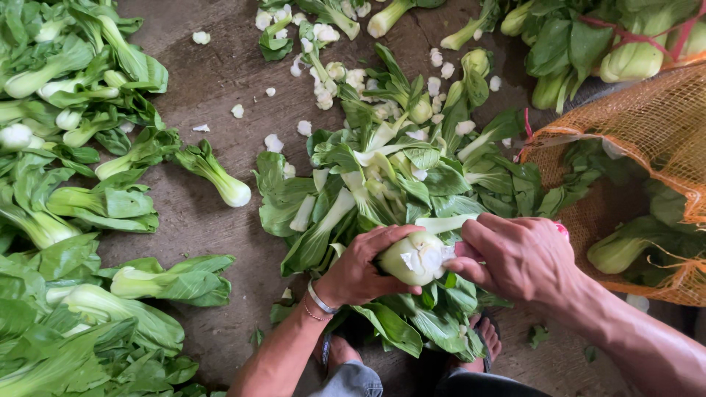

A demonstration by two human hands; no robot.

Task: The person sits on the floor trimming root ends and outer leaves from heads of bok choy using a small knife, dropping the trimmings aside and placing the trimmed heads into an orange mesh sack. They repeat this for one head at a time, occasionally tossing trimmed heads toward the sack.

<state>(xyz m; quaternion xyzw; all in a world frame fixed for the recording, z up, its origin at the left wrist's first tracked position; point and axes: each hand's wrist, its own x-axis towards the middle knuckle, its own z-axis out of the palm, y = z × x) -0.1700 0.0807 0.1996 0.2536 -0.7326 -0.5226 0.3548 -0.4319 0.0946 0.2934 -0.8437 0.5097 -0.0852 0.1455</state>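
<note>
Left hand [360,268] cups bok choy head [416,257] from below, fingers clamped round pale base, cut end turned up toward camera for access. Right hand [518,257] closed against same base, fingers curled tight; any tool hidden. Head held over trimmed leaf pile [382,176] on floor [220,81]. Cleaned heads [88,198] lie left. Orange mesh sack [647,125] lies open at right, farther off.

A heap of trimmed bok choy [66,184] is lying along the left side of the dark floor [213,81], with one single head [213,170] sitting apart just right of it. Loose leaves [397,176] are piling up in the middle, and white cut stem bits [323,73] are scattering at the far side. An orange mesh sack [647,132] is lying open at the right, holding more greens.
</note>
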